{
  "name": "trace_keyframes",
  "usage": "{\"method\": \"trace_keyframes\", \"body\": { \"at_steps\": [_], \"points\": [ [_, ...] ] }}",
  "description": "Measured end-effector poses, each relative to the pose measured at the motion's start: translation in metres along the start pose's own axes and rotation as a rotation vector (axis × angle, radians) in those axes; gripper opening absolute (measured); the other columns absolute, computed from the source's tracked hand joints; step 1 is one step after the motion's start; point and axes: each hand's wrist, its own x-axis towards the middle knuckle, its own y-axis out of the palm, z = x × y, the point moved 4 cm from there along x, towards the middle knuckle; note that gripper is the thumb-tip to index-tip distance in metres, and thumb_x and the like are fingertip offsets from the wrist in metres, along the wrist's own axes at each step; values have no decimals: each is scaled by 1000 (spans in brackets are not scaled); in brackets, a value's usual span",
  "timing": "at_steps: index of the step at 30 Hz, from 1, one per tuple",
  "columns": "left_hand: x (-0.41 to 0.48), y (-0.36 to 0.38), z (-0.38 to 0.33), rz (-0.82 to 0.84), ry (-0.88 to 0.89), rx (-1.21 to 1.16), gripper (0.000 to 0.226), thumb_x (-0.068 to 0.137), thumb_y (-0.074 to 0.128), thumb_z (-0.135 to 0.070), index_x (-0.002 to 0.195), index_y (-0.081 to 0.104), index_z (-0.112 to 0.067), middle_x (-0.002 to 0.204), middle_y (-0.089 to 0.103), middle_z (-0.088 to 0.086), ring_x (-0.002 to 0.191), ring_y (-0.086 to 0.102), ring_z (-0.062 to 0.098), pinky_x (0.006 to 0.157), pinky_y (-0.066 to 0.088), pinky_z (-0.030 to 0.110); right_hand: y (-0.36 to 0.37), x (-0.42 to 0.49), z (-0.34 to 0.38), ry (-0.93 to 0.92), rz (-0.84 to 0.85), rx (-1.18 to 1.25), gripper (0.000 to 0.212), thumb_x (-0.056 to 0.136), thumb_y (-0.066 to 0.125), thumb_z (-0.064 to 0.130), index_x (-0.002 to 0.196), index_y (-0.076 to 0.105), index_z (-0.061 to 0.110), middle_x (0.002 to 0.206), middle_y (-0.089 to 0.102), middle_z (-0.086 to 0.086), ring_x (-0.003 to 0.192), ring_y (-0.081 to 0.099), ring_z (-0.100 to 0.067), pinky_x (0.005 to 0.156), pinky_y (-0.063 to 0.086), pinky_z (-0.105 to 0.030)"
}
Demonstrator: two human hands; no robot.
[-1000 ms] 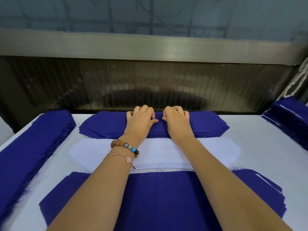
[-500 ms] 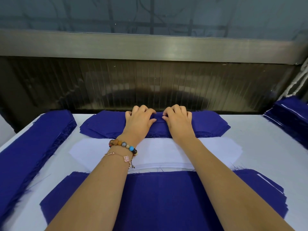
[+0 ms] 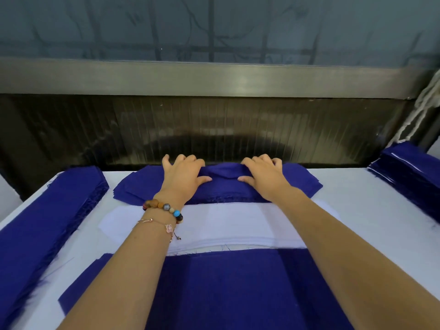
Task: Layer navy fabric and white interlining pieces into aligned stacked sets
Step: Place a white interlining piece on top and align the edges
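At 12 o'clock, a navy-blue cut fabric piece [image 3: 223, 172] is pinched by left hand [image 3: 182, 178] and right hand [image 3: 264, 177], spaced apart; thick white interlining stack [image 3: 226, 221] judged unlayered.

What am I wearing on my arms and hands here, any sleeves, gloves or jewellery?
No sleeves show, and neither the left hand nor the right hand is gloved. The left wrist carries a beaded bracelet of round brown, grey, cream, turquoise and dark beads, plus a thin rose-gold chain bracelet with a small pink clover-shaped charm. The right wrist is bare.
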Motion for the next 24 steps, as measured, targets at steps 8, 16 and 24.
{"method": "trace_keyframes", "body": {
  "at_steps": [8, 16, 24],
  "points": [
    [-2, -25, 67, 234, -250, 102, 37, 94, 53, -48, 125, 54, -27, 124, 55, 3, 123, 45, 29, 109, 21, 58, -37, -17, -86, 266, 246, -272, 33, 94, 53, 37, 125, 53, 27, 119, 57, -2, 122, 38, -26, 105, 23, -49],
    [-38, -45, 103, 13, -414, -242, 33, 93, 62, -33, 123, 61, -19, 119, 62, 11, 109, 57, 33, 89, 49, 48, -40, -51, -103, 596, -55, 328, 27, 95, 55, 33, 116, 61, 16, 103, 63, -7, 97, 57, -29, 91, 47, -45],
    [-85, -107, 99, -191, -375, -535, 26, 91, 66, -23, 108, 66, -4, 97, 70, 13, 88, 64, 28, 79, 52, 41, -91, -89, -98, 570, -143, 510, 20, 91, 64, 28, 103, 64, 13, 92, 65, -4, 89, 60, -27, 77, 51, -41]
  ]
}}
